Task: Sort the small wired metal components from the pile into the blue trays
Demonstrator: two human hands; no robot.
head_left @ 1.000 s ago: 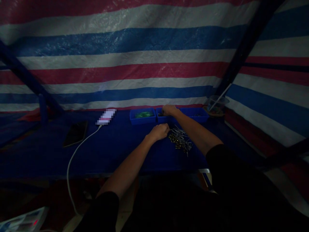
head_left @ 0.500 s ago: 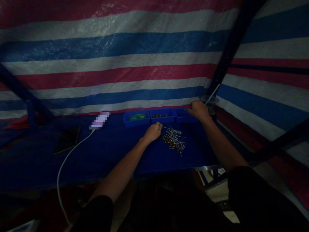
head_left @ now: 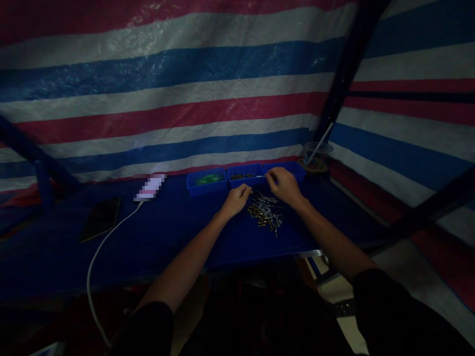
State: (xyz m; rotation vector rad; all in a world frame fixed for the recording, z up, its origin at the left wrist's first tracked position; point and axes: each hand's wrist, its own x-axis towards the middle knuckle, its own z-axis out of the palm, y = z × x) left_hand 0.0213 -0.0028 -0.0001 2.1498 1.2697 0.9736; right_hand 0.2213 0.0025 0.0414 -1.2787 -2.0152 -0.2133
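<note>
My left hand (head_left: pixel 236 200) is closed in a pinch just left of the pile; whatever is at its fingertips is too small and dark to name. My right hand (head_left: pixel 285 185) pinches a thin silvery pin (head_left: pixel 260 176) that points left, in front of the middle blue bin (head_left: pixel 243 186). Below and between the hands lies a heap of thin metal pins (head_left: pixel 270 207), with small brass-coloured pieces (head_left: pixel 256 213) at its left side. The middle bin holds small dark brass-like pieces (head_left: pixel 240 176). The right blue bin (head_left: pixel 300 172) is partly hidden by my right hand.
A left blue bin (head_left: pixel 206 189) holds green material (head_left: pixel 208 179). A clear cup (head_left: pixel 318 151) with a white stick stands at the back right. On the left lie a dark phone (head_left: pixel 100 217) and a lit phone (head_left: pixel 150 188) with a white cable (head_left: pixel 97 254).
My right hand has moved left and slightly down from the right bin, and a pin now shows in its fingers. My left hand has stayed near the pile; the view has shifted slightly.
</note>
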